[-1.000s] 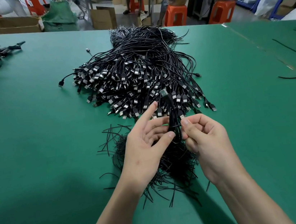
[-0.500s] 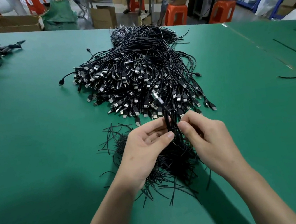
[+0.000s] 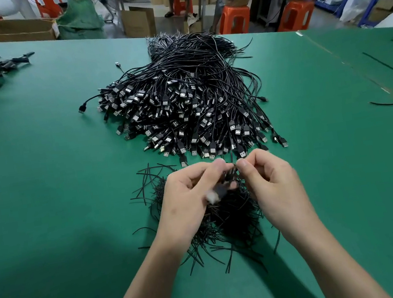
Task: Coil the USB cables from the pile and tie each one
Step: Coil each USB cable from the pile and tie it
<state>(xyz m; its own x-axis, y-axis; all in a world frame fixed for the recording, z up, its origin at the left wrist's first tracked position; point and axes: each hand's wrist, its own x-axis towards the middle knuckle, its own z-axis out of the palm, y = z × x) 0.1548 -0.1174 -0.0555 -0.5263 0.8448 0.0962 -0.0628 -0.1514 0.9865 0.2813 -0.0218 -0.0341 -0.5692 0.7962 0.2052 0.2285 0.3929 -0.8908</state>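
hands: your left hand (image 3: 189,197) and right hand (image 3: 275,186) both pinch the coiled cable (image 3: 229,175), fingers curled, over the tie heap (image 3: 227,222) toward the desk's (image 3: 44,181) near edge | pile (image 3: 184,105) mid-desk | risk: ease either pinch and the coil likely springs open; its blurred plug end may snag loose ties

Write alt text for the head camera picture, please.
The left hand and the right hand pinch one black cable over a heap of short ties on a green table. A large pile of USB cables lies behind.

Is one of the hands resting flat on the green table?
No, the left hand and the right hand both pinch the black cable between them with curled fingers.
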